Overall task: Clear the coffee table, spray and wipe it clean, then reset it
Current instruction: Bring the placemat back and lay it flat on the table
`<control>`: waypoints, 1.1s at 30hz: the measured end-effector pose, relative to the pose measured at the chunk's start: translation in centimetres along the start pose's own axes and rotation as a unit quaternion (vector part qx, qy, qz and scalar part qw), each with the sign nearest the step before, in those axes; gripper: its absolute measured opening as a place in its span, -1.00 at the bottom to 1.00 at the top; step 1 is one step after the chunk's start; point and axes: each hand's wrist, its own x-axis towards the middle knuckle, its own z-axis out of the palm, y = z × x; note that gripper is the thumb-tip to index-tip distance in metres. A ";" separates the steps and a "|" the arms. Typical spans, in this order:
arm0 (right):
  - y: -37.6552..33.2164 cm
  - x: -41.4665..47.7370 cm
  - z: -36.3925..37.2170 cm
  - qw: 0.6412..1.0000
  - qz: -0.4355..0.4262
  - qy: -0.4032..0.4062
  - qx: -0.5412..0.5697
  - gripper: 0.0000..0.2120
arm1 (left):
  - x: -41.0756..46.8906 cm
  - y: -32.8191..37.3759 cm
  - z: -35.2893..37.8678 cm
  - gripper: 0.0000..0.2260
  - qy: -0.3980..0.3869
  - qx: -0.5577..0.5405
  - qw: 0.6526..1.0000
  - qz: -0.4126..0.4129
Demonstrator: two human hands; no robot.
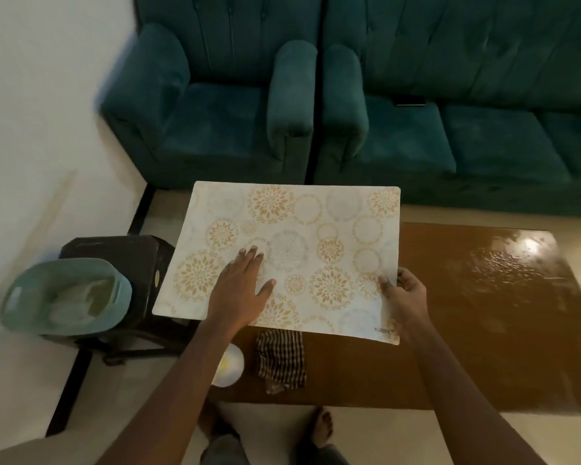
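The mat [316, 229], pale with gold and grey flower rings, sits over the 9 o'clock end of the brown bench [483, 330]. Its left edge reaches past the bench and over the dark stool [121, 253]. Whether its underside touches the bench cannot be told.

The hands are apart, both on the mat. The left hand [240, 290] lies flat on the mat's top with fingers straight and close together and the thumb spread toward 3 o'clock. The right hand [405, 293] pinches the mat's 3 o'clock edge near the lower corner, thumb on top and fingers curled under.

A checked cloth [280, 360] lies crumpled on the bench at 6 o'clock of the mat, its far end tucked under the mat's near edge. Just beside it, at 9 o'clock of the cloth, a white round thing [230, 367] shows at the bench's corner, partly hidden by the left forearm; what it is cannot be told.

The bench's 3 o'clock half carries a bright glare and a rippled sheen [517, 260].

A teal basket [31, 317] with pale stuff inside stands against the stool at 9 o'clock. At 12 o'clock stand a teal armchair [215, 122] and a teal sofa [483, 139] with a dark flat thing [410, 101] on its seat. A bare foot [322, 427] shows on the floor at 6 o'clock.
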 end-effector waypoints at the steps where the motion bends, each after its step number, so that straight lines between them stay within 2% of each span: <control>1: 0.1 -0.1 -1.8 1.000 0.004 -0.001 -0.002 -0.87 | -0.8 1.7 0.5 -0.39 -0.002 0.002 1.000 0.003; 11: 1.0 -0.1 -15.1 0.999 0.049 -0.002 0.018 -0.82 | -4.4 12.8 5.5 -0.45 -0.014 0.000 1.000 0.021; 16: 2.7 1.0 -20.9 0.998 0.058 0.000 0.025 -0.89 | -4.6 17.0 9.1 -0.45 -0.012 0.019 0.999 0.028; 27: 6.9 6.2 -30.4 0.996 0.089 -0.002 -0.015 -0.88 | -3.1 24.9 17.2 -0.44 -0.057 0.018 0.998 0.032; 33: 9.3 13.2 -34.5 0.996 0.089 0.000 -0.033 -0.88 | 1.0 27.6 23.6 -0.45 -0.061 0.024 0.998 0.016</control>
